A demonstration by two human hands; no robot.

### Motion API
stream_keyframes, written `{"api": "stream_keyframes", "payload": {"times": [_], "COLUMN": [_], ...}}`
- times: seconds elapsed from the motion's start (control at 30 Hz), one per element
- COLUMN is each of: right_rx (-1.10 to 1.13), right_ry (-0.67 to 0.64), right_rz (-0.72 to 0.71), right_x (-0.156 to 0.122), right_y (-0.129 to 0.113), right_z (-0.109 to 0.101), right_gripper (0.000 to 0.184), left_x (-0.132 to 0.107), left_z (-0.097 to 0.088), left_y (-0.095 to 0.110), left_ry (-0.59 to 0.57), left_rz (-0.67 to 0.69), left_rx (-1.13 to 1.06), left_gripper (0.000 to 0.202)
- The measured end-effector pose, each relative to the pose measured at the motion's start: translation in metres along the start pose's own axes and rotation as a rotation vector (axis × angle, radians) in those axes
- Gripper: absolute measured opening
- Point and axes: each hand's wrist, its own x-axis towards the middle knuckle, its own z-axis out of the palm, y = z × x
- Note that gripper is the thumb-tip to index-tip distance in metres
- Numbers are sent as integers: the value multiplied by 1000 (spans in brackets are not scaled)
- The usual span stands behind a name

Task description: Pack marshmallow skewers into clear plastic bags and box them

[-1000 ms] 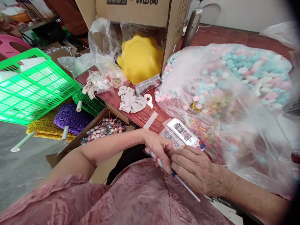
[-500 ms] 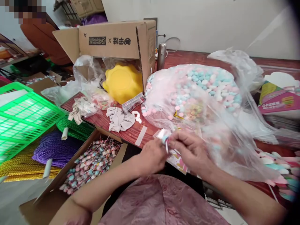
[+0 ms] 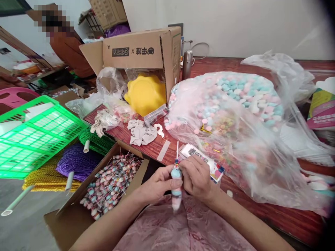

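Two bare hands are at work on one wrapped candy stick (image 3: 176,191), held up on the person's side of the large clear candy bag (image 3: 246,129), a little to its left. Its white stick (image 3: 177,149) points upward, and the column of pastel pieces hangs below in clear wrapping, in front of the person's shirt (image 3: 162,228). The left hand (image 3: 161,183) clasps the body from the side, thumb laid across the blue upper part. The right hand (image 3: 196,174) is curled, thumb and fingertips appearing to pinch at the gathered neck, by a small colourful tie (image 3: 176,162); whether they grip the tie or the film is too small to tell.

The candy stick should be light. Its pieces look soft and puffy, so a hard squeeze would likely dent them, and the smooth film may slide under the fingers. The thin white stick is probably stiffer but could bend if levered. The best hold seems to be the bunched neck, with a light thumb on the body; the loose lower end may swing.

A printed packet (image 3: 195,152) lies at the candy bag's near left side. Well left of the candy bag, a carton (image 3: 62,228) holds many similar sticks (image 3: 110,183).
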Motion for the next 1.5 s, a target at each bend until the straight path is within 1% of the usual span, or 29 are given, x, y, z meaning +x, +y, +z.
{"api": "stream_keyframes", "payload": {"times": [0.07,0.13,0.17,0.23,0.27,0.33,0.4,0.43,0.47,0.5,0.53,0.57,0.6,0.63,0.67,0.7,0.73,0.77,0.83,0.9,0.97,1.0,1.03,1.1,1.13,1.2,1.3,1.37,1.5], "right_rx": [245,578,695,800,832,873,882,872,856,839,805,753,678,580,463,336,214,104,-106,-339,-534,-574,-572,-538,-520,-508,-519,-533,-633], "right_ry": [-77,-193,-245,-301,-316,-321,-316,-315,-313,-311,-295,-268,-230,-184,-130,-65,-4,56,152,247,437,563,638,671,622,463,293,283,355], "right_rz": [292,611,698,763,785,826,841,834,826,820,814,800,770,723,657,578,500,434,361,391,595,710,809,895,879,752,514,453,451], "right_x": [-9,-18,-21,-25,-27,-29,-31,-32,-33,-33,-33,-32,-31,-30,-30,-31,-34,-40,-57,-82,-108,-120,-129,-141,-142,-140,-132,-128,-130], "right_y": [-6,-15,-20,-28,-32,-35,-35,-34,-34,-34,-35,-35,-36,-37,-37,-37,-37,-36,-36,-37,-37,-35,-32,-23,-19,-13,-9,-10,-15], "right_z": [20,43,54,72,77,77,63,51,39,25,12,-1,-13,-25,-37,-50,-63,-77,-108,-138,-161,-167,-171,-169,-166,-156,-147,-148,-163], "right_gripper": [18,20,22,24,23,19,25,27,26,23,20,17,16,16,18,19,20,22,25,25,17,14,14,15,14,11,21,26,26], "left_x": [-13,-24,-29,-43,-52,-73,-90,-94,-92,-85,-71,-52,-29,-4,22,46,68,87,111,118,110,102,94,79,73,67,66,69,78], "left_z": [-13,-29,-38,-61,-75,-104,-130,-139,-142,-139,-128,-111,-88,-62,-34,-8,15,33,50,48,35,30,25,22,22,24,22,18,13], "left_y": [-5,-12,-17,-28,-33,-38,-33,-28,-22,-16,-9,-4,1,6,9,11,13,14,14,15,15,15,14,8,2,-11,-31,-38,-42], "left_ry": [147,297,336,326,328,372,437,507,577,583,527,477,406,286,136,-23,-133,-160,-194,-198,-201,-218,-248,-307,-319,-280,-215,-165,20], "left_rz": [83,251,315,334,301,62,-250,-355,-368,-264,-75,150,330,486,591,622,579,549,425,378,423,452,474,480,474,502,680,787,960], "left_rx": [395,860,1037,1221,1277,1389,1562,1673,1759,1805,1803,1770,1718,1661,1608,1581,1587,1617,1699,1691,1596,1545,1505,1500,1532,1622,1608,1486,1283], "left_gripper": [24,24,28,34,35,38,40,41,41,41,40,37,33,29,27,27,27,27,23,26,34,37,38,38,38,34,25,19,17]}}
